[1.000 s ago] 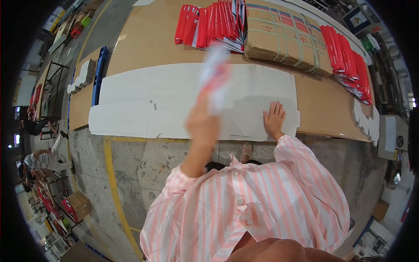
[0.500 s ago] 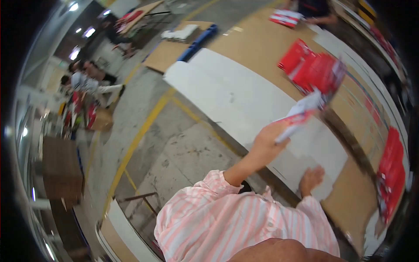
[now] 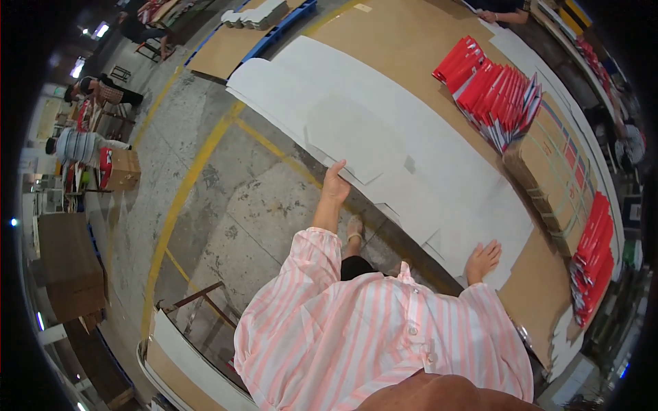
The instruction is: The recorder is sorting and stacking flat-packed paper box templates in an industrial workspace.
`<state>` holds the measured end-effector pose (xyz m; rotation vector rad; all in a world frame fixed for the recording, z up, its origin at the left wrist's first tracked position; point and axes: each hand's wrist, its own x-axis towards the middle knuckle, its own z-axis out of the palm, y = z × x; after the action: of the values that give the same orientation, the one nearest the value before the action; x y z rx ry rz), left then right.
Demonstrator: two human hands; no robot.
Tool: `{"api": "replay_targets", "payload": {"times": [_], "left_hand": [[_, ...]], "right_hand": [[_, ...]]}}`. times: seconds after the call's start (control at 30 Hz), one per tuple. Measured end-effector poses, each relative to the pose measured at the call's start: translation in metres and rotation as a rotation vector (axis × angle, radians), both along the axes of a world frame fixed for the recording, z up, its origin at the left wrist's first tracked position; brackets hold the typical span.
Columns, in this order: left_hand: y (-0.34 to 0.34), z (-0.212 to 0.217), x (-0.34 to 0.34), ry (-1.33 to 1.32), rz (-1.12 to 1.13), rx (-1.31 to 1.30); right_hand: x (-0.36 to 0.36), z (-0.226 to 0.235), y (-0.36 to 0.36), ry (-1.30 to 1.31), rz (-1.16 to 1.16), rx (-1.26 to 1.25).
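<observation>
A large white die-cut card sheet (image 3: pixel 356 113) lies across the brown work table in front of me. At its near left edge, my left hand (image 3: pixel 334 186) is closed on the rim; the thumb shows on top and the other fingers are mostly hidden. My right hand (image 3: pixel 484 260) rests flat on the sheet's near right part with its fingers spread, holding nothing. Beyond the sheet lies a fanned row of red and white folded packets (image 3: pixel 490 89), apart from both hands.
A strapped bundle of brown cardboard (image 3: pixel 555 171) sits right of the sheet, with more red packets (image 3: pixel 595 257) beside it. Across the table is another person's hand (image 3: pixel 488 16). A pallet with brown board (image 3: pixel 219 51) stands at the far left. A metal-legged bench (image 3: pixel 185 356) is at the lower left.
The red and white packet that my left hand held near the pile is out of it. That hand has moved left and down to the sheet's edge. My right hand still rests on the sheet.
</observation>
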<state>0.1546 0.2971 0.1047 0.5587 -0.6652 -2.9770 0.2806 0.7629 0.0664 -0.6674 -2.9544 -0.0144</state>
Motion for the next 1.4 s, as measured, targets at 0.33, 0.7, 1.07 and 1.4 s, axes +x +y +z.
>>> {"api": "replay_targets", "payload": {"times": [0.33, 0.7, 1.07, 1.4], "left_hand": [[0.013, 0.006, -0.006, -0.153, 0.053, -0.529], [0.199, 0.185, 0.054, 0.699, -0.176, -2.119], [0.299, 0.161, 0.095, 1.057, -0.282, -2.310], [0.086, 0.081, 0.020, -0.057, -0.138, -0.361]], "right_hand": [[-0.031, 0.021, -0.022, 0.147, 0.167, -0.136], [-0.016, 0.010, -0.026, 0.023, 0.173, -0.136], [0.012, -0.091, 0.034, -0.243, 0.181, -0.465], [-0.005, 0.023, -0.002, -0.011, 0.136, -0.129]]}}
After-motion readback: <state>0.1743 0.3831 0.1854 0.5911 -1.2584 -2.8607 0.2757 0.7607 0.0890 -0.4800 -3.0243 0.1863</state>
